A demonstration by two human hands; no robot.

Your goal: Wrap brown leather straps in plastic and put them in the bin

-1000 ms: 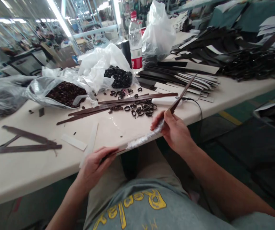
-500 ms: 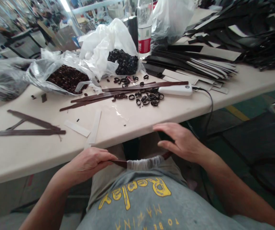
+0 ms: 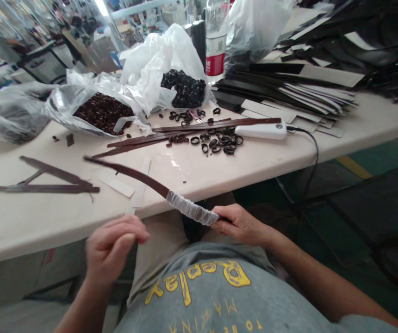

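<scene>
My right hand (image 3: 239, 224) grips one end of a brown strap (image 3: 133, 175) in front of my lap. A gathered whitish wrap (image 3: 192, 209) covers the part of the strap closest to my fingers. From there the bare brown length curves up and left over the table edge, its tip above the tabletop. My left hand (image 3: 115, 247) is held apart from the strap, left of my lap, slightly blurred, its fingers curled in and nothing visible in them.
On the white table (image 3: 56, 226) lie brown straps (image 3: 56, 188), black loops (image 3: 216, 147) and a white corded device (image 3: 261, 131). Behind them are plastic bags of small pieces (image 3: 103, 113), a bottle (image 3: 215, 51) and stacked black strips (image 3: 282, 88).
My left hand has let go of the strap and drawn back left. My right hand has closed on the other end, and the strap's free end now swings up over the table.
</scene>
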